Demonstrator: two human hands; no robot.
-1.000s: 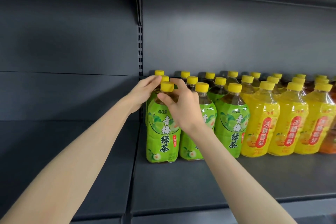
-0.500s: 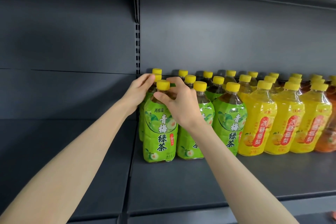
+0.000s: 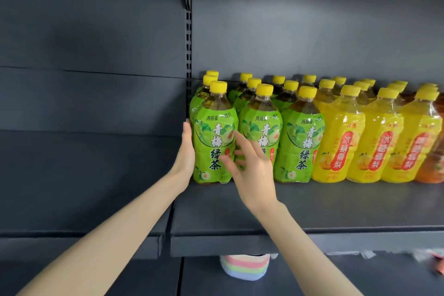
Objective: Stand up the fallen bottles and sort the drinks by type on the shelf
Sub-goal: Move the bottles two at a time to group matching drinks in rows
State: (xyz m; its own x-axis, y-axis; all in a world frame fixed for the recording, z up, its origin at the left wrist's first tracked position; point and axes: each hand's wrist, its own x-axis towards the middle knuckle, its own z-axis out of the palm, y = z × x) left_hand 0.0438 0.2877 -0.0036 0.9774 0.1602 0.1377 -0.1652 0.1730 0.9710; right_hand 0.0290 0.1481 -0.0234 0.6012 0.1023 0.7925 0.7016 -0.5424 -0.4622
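Observation:
Green tea bottles with yellow caps stand upright in rows at the left end of the dark shelf [image 3: 336,202]. The front left green bottle [image 3: 214,127] has my left hand [image 3: 187,151] pressed flat against its left side, fingers straight. My right hand [image 3: 249,166] hovers open in front of the gap between that bottle and the second front green bottle [image 3: 262,127], fingers spread and slightly blurred, holding nothing. A third front green bottle [image 3: 301,132] stands to the right. Yellow pear drink bottles [image 3: 341,137] follow, then an orange-brown bottle [image 3: 432,166] at the far right edge.
A slotted upright post [image 3: 188,43] divides this bay from the bare dark shelf bay [image 3: 84,175] on the left. Below the shelf's front lip, a pastel striped object [image 3: 245,268] shows on the lower level.
Both hands have dropped from the neck and cap of the front left green bottle to its body. My right hand has let go and opened. The view has shifted closer.

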